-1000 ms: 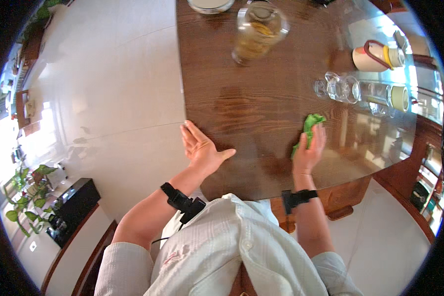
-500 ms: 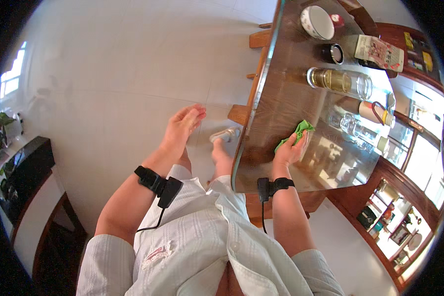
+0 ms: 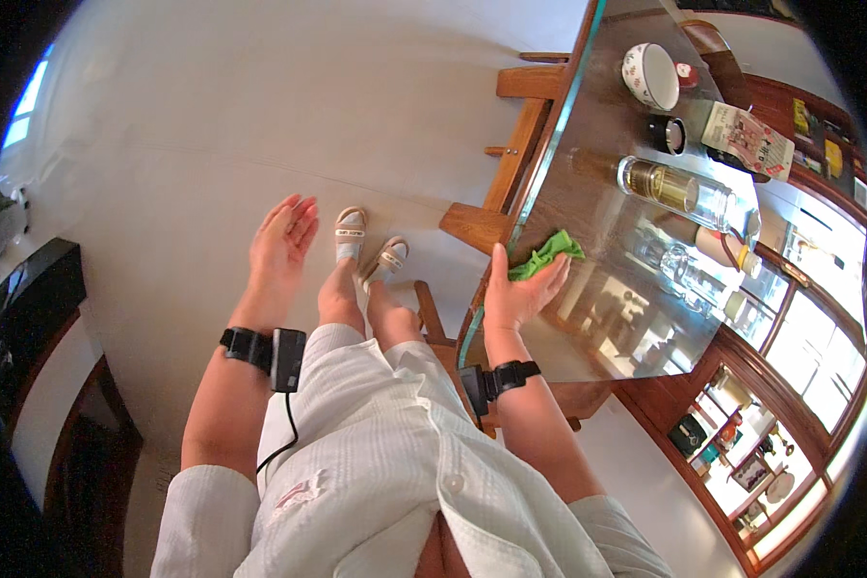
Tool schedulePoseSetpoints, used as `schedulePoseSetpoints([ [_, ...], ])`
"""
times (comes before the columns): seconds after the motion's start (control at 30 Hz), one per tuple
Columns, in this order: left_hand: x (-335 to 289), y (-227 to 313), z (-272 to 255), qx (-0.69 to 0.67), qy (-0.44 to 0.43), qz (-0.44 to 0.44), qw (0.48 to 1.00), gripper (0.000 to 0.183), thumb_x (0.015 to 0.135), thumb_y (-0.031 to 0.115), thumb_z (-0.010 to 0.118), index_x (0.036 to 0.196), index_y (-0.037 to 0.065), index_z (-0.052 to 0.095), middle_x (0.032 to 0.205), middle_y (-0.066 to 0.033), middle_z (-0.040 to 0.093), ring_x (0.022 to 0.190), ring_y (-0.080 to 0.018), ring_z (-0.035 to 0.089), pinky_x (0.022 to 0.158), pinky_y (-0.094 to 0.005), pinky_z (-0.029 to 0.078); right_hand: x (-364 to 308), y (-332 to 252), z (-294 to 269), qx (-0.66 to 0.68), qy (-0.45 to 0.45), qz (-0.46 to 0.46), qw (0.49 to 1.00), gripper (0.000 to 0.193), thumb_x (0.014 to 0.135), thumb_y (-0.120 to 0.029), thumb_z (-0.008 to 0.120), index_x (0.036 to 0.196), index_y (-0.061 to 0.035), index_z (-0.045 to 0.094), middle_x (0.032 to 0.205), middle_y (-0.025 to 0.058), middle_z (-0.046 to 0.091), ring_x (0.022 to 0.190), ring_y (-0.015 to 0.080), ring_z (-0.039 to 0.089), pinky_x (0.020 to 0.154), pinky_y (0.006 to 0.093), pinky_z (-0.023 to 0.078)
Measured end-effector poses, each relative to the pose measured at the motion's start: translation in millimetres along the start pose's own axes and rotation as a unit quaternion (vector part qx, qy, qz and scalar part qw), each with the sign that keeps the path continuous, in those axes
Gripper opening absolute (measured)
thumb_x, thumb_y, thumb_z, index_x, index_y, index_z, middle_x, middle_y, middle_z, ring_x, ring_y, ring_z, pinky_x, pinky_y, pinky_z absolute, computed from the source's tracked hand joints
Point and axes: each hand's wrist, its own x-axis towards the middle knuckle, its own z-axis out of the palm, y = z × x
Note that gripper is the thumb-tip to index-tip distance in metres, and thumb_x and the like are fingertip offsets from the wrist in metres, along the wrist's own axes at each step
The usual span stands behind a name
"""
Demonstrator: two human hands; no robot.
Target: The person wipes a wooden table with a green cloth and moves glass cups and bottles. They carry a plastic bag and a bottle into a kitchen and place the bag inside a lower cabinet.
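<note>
My right hand (image 3: 522, 297) is at the near left edge of the glass-topped table (image 3: 597, 332). It rests on a crumpled green cloth (image 3: 549, 254), holding it against the glass with the fingers stretched and the thumb apart. Part of the cloth is hidden under the fingers. Out over the floor, left of my legs, hangs my left hand (image 3: 284, 241), open and with nothing in it. Farther up the table, a clear glass bottle (image 3: 679, 188) lies on its side or appears so through the fisheye bend.
Beyond the bottle are a dark cup (image 3: 667, 134), a patterned white bowl (image 3: 650, 77) and a printed packet (image 3: 748, 141). More clear bottles (image 3: 689, 275) stand toward the right edge. A wooden chair (image 3: 482, 223) sits against the table's left side. A black cabinet (image 3: 39, 289) is at far left.
My right hand and the cloth have moved left, toward the table edge, and the thumb has spread. My left hand has swung left, its palm turning into view. My feet have shifted left.
</note>
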Motion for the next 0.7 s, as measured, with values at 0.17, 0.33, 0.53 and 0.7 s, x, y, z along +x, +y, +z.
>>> schedulePoseSetpoints([
  [0.17,-1.9,-3.9,0.7,0.02,0.012,0.008,1.0,0.035,0.1,0.015,0.051,0.131,-0.001,0.046,0.127,-0.0174,0.059,0.111,-0.0206,0.061,0.104,-0.0361,0.048,52.4,-33.5,6.8,-0.021,0.021,-0.03,0.999,0.104,0.077,-0.044,0.079,0.147,0.0082,0.023,0.152,0.0297,0.025,0.143,0.0416,0.023,0.117,0.0512,0.024],
  [0.33,-8.3,-20.5,8.3,0.045,0.036,-0.011,0.998,0.028,0.099,0.01,0.051,0.125,-0.003,0.051,0.119,-0.0178,0.063,0.104,-0.0212,0.064,0.099,-0.0359,0.052,131.3,-72.1,19.2,-0.011,0.046,-0.097,0.994,0.095,0.078,-0.036,0.079,0.145,0.0081,0.028,0.15,0.0288,0.031,0.141,0.0413,0.028,0.118,0.0487,0.025],
  [0.53,-13.1,-33.2,23.7,0.065,0.018,-0.015,0.998,0.026,0.1,0.01,0.051,0.123,0.0,0.052,0.12,-0.0165,0.063,0.104,-0.0205,0.064,0.099,-0.0349,0.051,214.4,-70.8,33.3,-0.001,0.046,-0.269,0.962,0.079,0.078,-0.03,0.079,0.141,0.0012,0.042,0.148,0.0207,0.039,0.138,0.0369,0.035,0.116,0.0464,0.028],
  [0.7,-8.8,-37.9,11.9,0.075,0.022,-0.003,0.997,0.025,0.099,0.009,0.051,0.123,0.0,0.053,0.117,-0.0161,0.064,0.102,-0.02,0.064,0.098,-0.0342,0.052,224.5,-58.9,36.0,0.101,0.016,-0.438,0.893,0.047,0.078,-0.021,0.076,0.123,-0.0108,0.062,0.138,0.0092,0.054,0.132,0.0347,0.044,0.112,0.0457,0.034],
])
